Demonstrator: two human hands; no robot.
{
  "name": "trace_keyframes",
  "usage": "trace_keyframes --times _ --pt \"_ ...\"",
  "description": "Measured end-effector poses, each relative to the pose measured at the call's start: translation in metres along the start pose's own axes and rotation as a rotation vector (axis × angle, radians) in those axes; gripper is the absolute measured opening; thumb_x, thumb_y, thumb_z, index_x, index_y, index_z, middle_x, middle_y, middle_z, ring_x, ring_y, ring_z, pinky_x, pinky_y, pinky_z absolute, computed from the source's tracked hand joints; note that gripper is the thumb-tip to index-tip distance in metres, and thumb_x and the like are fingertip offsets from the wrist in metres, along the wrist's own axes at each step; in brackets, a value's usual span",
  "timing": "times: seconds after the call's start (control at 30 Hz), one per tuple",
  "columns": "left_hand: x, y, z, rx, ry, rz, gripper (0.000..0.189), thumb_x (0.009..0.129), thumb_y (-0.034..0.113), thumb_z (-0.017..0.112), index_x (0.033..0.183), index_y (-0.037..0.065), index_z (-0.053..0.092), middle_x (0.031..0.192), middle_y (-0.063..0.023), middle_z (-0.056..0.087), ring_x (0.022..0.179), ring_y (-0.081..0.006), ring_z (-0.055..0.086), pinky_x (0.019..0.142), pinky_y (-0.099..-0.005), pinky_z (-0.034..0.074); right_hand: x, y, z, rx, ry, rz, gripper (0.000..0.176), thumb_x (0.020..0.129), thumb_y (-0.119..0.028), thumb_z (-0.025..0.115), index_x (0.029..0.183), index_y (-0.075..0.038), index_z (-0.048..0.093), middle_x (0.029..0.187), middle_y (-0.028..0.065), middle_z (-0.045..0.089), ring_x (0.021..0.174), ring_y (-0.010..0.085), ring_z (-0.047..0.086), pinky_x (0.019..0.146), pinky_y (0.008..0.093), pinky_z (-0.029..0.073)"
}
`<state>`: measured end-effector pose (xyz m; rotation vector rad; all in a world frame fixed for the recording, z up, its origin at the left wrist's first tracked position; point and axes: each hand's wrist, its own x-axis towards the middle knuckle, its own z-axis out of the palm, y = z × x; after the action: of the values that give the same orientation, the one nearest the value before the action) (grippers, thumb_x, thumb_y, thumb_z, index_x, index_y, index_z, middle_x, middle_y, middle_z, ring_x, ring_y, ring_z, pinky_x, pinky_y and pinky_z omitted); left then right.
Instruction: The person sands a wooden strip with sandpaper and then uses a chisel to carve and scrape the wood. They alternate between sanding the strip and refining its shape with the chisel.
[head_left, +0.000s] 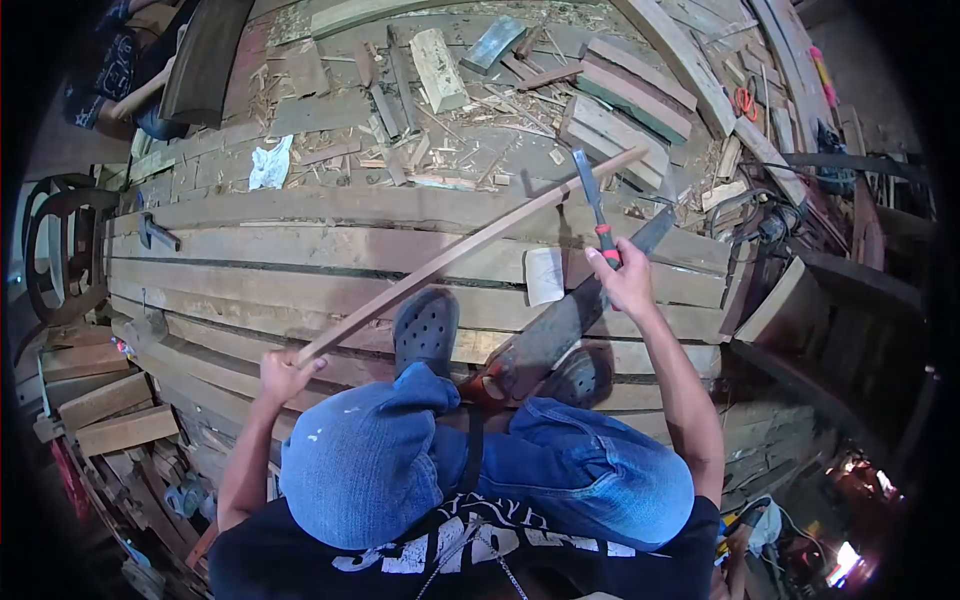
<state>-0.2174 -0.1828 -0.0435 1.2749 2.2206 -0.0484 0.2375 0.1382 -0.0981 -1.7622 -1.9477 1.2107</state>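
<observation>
My left hand (285,377) is closed around the lower end of a long, thin wooden strip (450,258). The strip slants up and away to the right, its far end over some stacked blocks. In my right hand (627,277) is a chisel (589,188) with a red and black handle, its blade pointing away from me. The blade overlaps the strip near its far end in this view. Below the right hand, a wide handsaw (555,327) lies across the boards, its reddish handle by my knees. Beside the saw sits a white cylindrical object (544,276).
Wooden planks (250,255) form the work surface. Wood blocks (438,70) and chips lie at the far side, with a white crumpled cloth (270,162) nearby. A hammer (157,233) rests at left. Another person's arm (145,95) shows at upper left. Cables (765,215) lie right.
</observation>
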Motion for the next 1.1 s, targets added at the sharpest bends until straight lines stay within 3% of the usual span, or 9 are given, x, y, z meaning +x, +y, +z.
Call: trace_keyframes --times 0.2,0.43,0.47,0.57,0.7,0.77,0.83,0.87,1.1 --pt "0.03 0.002 -0.026 0.065 0.166 0.282 0.039 0.062 0.041 0.082 0.065 0.006 0.066 0.053 -0.0132 0.053 0.048 -0.0323 0.053 0.047 -0.0393 0.042 0.001 -0.031 -0.004 -0.013 0.177 -0.087 0.045 0.075 -0.037 0.075 0.1 -0.005 0.055 0.06 0.0078 0.054 0.054 0.0232 0.054 0.055 0.0362 0.045" --pt "0.043 -0.004 -0.027 0.138 0.311 0.476 0.04 0.059 0.036 0.083 0.061 0.005 0.058 0.056 -0.0146 0.053 0.051 -0.0336 0.052 0.049 -0.0425 0.04 -0.001 -0.008 0.0 0.153 0.294 0.104 0.067 0.074 -0.043 0.076 0.121 -0.004 0.048 0.063 0.0055 0.053 0.057 0.0186 0.054 0.055 0.0344 0.044" --pt "0.043 -0.015 -0.021 0.138 0.338 0.486 0.042 0.059 0.034 0.083 0.06 0.004 0.054 0.059 -0.0162 0.053 0.053 -0.0346 0.052 0.051 -0.0439 0.039 0.003 0.009 0.009 0.159 0.392 0.052 0.05 0.08 -0.033 0.074 0.113 -0.004 0.051 0.055 -0.0032 0.048 0.044 0.0071 0.046 0.043 0.0245 0.037" --pt "0.041 -0.019 -0.018 0.121 0.434 0.608 0.049 0.056 0.036 0.084 0.056 0.005 0.046 0.056 -0.0147 0.048 0.051 -0.035 0.049 0.048 -0.0443 0.037 0.003 0.007 -0.002 0.218 0.442 0.13 0.036 0.081 -0.03 0.074 0.098 -0.003 0.057 0.055 -0.0024 0.051 0.042 0.0077 0.047 0.041 0.0253 0.036" --pt "0.041 -0.073 0.018 0.184 0.499 0.689 0.05 0.056 0.035 0.085 0.061 0.006 0.045 0.057 -0.0146 0.046 0.052 -0.0351 0.047 0.049 -0.0461 0.036 -0.001 -0.014 -0.019 0.728 0.45 0.231 0.026 0.08 -0.024 0.075 0.081 -0.005 0.057 0.058 0.0003 0.053 0.047 0.0085 0.048 0.045 0.0256 0.038" --pt "0.046 -0.099 0.039 0.065 0.338 0.286 0.044 0.06 0.033 0.083 0.066 0.005 0.051 0.06 -0.0152 0.051 0.055 -0.036 0.052 0.051 -0.0468 0.04 -0.008 -0.034 -0.022 0.968 0.477 0.199 0.02 0.081 -0.015 0.073 0.078 -0.005 0.056 0.061 0.0002 0.055 0.049 0.0075 0.049 0.046 0.0241 0.038" --pt "0.052 -0.063 0.026 0.146 0.236 0.224 0.039 0.063 0.032 0.081 0.071 0.004 0.054 0.064 -0.016 0.055 0.058 -0.0365 0.055 0.054 -0.0468 0.043 -0.021 -0.053 -0.028 0.902 0.431 0.122 0.019 0.082 -0.012 0.072 0.077 -0.005 0.055 0.064 -0.0006 0.056 0.052 0.0068 0.05 0.049 0.0236 0.04" --pt "0.05 -0.038 0.018 0.223 0.112 0.152 0.036 0.066 0.031 0.078 0.075 0.004 0.057 0.067 -0.0167 0.058 0.062 -0.0371 0.058 0.056 -0.0468 0.046 -0.017 -0.051 -0.013 0.867 0.558 -0.086 0.024 0.077 -0.018 0.077 0.078 -0.006 0.057 0.063 -0.0003 0.058 0.052 0.0054 0.053 0.047 0.0232 0.042" --pt "0.074 -0.062 0.045 0.2 -0.19 0.156 0.035 0.079 0.031 0.067 0.105 0.009 0.064 0.087 -0.0183 0.066 0.081 -0.0368 0.065 0.073 -0.0457 0.052 -0.061 -0.12 -0.019 0.594 0.419 -0.429 0.037 0.071 -0.018 0.083 0.066 -0.009 0.048 0.05 -0.0033 0.046 0.045 0.0048 0.044 0.043 0.0238 0.036"
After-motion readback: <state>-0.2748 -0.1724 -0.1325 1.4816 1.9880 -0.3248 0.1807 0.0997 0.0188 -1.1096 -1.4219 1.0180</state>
